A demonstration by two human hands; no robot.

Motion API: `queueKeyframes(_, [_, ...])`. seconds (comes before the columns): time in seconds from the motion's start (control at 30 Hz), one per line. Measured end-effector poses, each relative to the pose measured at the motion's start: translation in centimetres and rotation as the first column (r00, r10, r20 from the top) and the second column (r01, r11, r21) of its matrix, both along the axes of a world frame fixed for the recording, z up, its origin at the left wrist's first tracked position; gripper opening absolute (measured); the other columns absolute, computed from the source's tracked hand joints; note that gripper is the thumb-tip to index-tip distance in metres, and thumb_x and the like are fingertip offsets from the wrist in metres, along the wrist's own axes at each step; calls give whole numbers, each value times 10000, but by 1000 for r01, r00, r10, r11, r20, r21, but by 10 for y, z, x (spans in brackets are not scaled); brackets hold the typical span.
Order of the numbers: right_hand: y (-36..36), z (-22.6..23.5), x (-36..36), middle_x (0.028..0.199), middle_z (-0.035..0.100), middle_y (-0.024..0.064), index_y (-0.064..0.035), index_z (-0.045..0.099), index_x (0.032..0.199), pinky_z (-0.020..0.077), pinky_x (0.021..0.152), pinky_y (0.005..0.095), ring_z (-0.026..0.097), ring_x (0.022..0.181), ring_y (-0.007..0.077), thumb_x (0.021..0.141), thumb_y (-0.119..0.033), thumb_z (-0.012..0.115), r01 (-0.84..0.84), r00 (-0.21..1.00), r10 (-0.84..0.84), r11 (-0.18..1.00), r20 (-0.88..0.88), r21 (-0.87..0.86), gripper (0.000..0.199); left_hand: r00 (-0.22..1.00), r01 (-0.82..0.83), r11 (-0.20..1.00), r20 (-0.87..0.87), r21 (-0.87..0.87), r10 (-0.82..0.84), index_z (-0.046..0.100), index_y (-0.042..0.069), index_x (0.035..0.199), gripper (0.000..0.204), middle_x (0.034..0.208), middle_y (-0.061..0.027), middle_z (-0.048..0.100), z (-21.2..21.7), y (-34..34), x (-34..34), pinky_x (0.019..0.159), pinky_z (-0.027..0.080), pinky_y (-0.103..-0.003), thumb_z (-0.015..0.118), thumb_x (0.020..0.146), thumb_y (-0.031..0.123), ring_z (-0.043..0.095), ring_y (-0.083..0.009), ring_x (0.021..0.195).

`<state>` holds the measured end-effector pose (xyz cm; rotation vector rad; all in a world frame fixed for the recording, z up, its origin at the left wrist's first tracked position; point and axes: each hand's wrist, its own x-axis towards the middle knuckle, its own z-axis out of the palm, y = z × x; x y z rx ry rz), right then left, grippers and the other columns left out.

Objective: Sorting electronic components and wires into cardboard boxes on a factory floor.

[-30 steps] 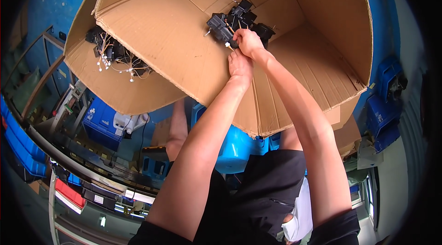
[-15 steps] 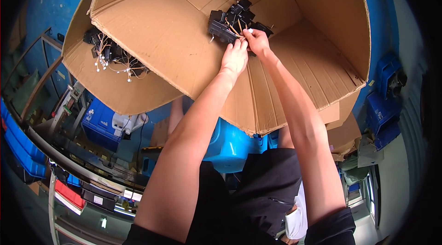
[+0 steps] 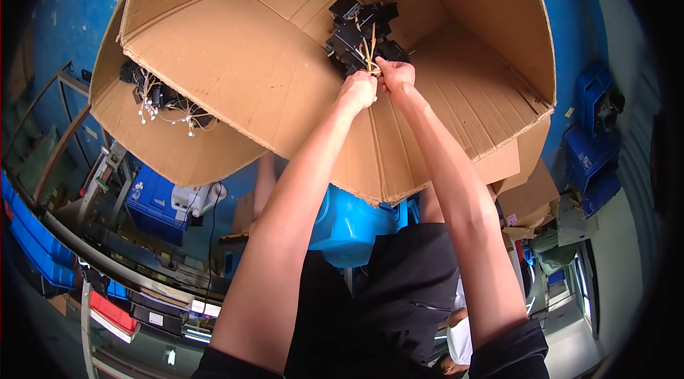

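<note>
Inside a big open cardboard box [image 3: 214, 58] lies a small pile of black plastic parts [image 3: 349, 44] with thin tan wires [image 3: 372, 48]. Both hands are at the near edge of this pile. My left hand [image 3: 359, 88] is closed, its fingertips pinching the wires where they gather. Close beside it on the right, my right hand [image 3: 396, 75] pinches the same wires between thumb and forefinger. The wires run up from my fingers over the parts. Part of the bundle is hidden behind my fingers.
A second cardboard box [image 3: 171, 154] on the left holds more black parts [image 3: 167, 97] with white-tipped wires. A blue plastic stool-like object [image 3: 349, 229] is below the box. Blue bins [image 3: 591, 158] stand at right, a metal rack [image 3: 71, 137] at left. Another person [image 3: 456, 340] shows low down.
Both hands have come slightly nearer to me, drawing the wires, which now stretch straighter. The black parts have shifted and turned. The whole view has moved a little.
</note>
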<state>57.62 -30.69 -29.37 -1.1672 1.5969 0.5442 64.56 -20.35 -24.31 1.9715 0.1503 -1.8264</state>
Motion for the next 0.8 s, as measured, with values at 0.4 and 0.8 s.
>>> queueKeyframes(0.4, [-38, 36, 1, 618, 594, 44, -20, 702, 796, 422, 459, 228, 496, 486, 123, 855, -199, 672, -592, 800, 549, 789, 241, 165, 192, 925, -337, 942, -189, -7, 329, 605, -42, 1065, 381, 907, -193, 658, -7, -1, -23, 560, 548, -371, 389, 915, 233, 640, -258, 668])
queueKeyframes(0.8, [-18, 43, 16, 750, 685, 55, -11, 711, 944, 480, 593, 248, 572, 607, 111, 834, -51, 626, -627, 745, 639, 768, 191, -130, 145, 994, -108, 990, -17, -95, 107, 579, -56, 1059, 345, 874, -154, 639, -31, 7, -26, 580, 557, -354, 410, 928, 215, 610, -236, 656])
